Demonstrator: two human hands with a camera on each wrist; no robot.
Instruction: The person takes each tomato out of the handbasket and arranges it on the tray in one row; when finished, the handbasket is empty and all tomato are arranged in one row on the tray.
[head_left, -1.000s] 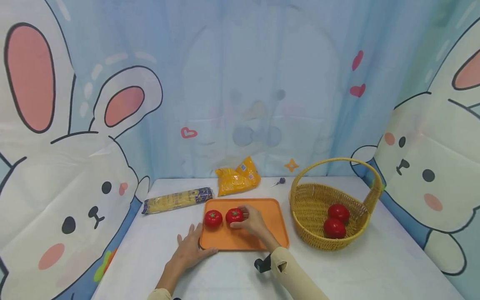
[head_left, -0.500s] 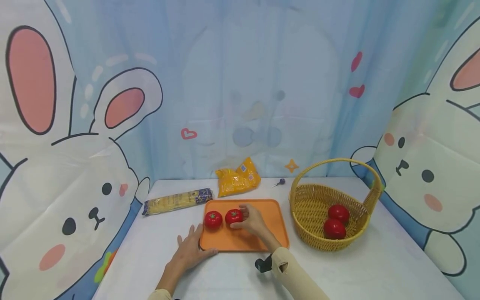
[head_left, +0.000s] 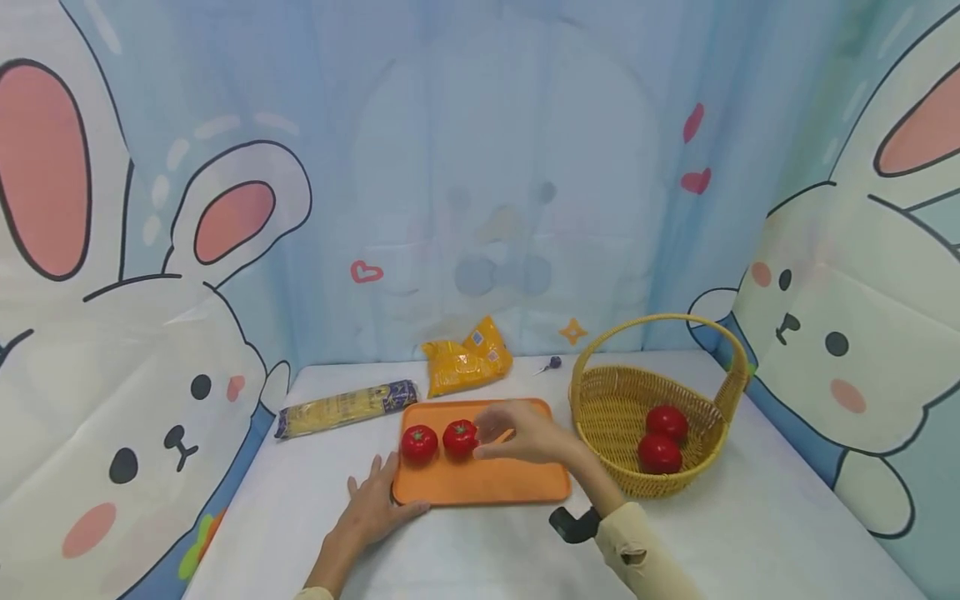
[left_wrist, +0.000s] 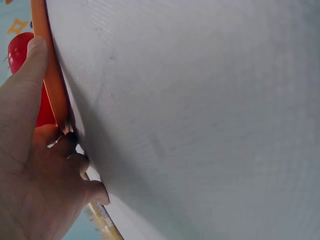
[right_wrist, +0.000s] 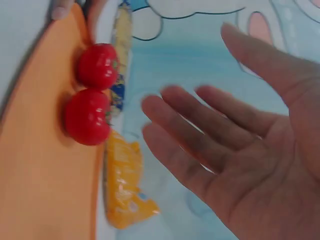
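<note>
The right hand (head_left: 525, 433) has drawn back from the two glossy, round red tomatoes (head_left: 460, 439), its fingers loosely spread, while the left hand (head_left: 375, 503) stays spread against the near left corner of one orange rectangular tray (head_left: 495, 482). On the white cloth-like surface (head_left: 480, 554), one yellow woven basket (head_left: 615, 408) holds two smooth red round objects (head_left: 660, 454); the tray bears both tomatoes, side by side, left of centre. Beyond lie one long yellow-and-blue packet (head_left: 345, 409), one crinkled yellow bag (head_left: 465, 368) and one small dark-headed stick (head_left: 555, 362).

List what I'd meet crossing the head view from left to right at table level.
Yellow-and-blue packet → left green-topped tomato → right green-topped tomato → right hand → wicker basket.
</note>
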